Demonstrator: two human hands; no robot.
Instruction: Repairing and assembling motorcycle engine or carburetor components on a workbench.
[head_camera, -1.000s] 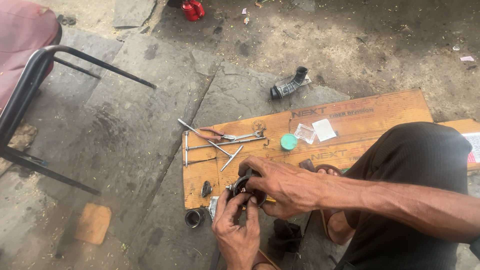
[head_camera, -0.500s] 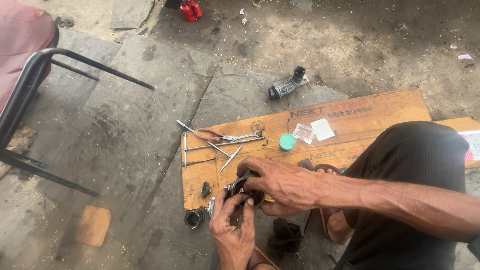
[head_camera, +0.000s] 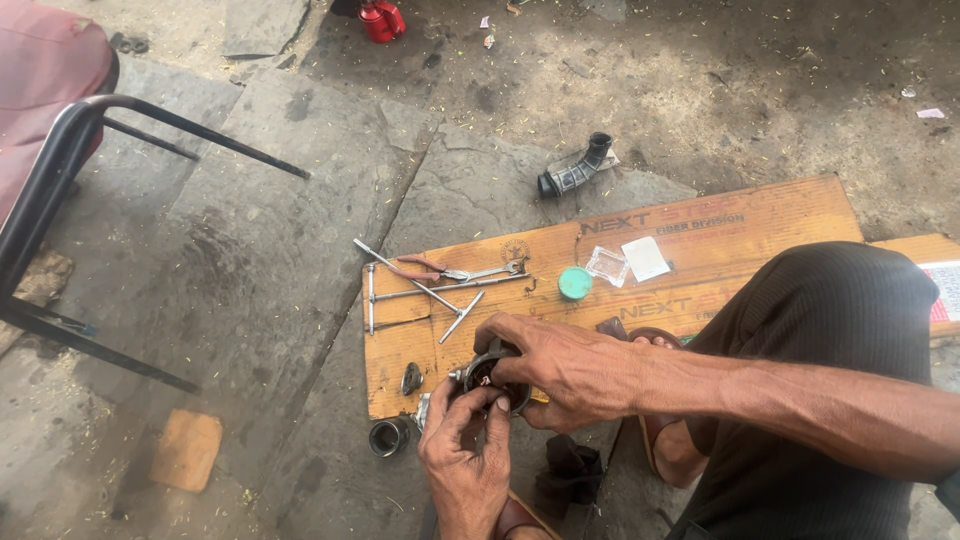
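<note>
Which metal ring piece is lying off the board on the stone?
The small dark ring left of the left hand; the other round part is held in both hands.

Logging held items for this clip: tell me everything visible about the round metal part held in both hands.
The round metal part is a dark, greasy-looking ring or short cylinder with a hollow centre. The right hand covers its top and right side, while the left hand grips it from below with fingers reaching toward its opening. It is held just above the near edge of the wooden board. Much of it is hidden by fingers, so finer details cannot be told.
</note>
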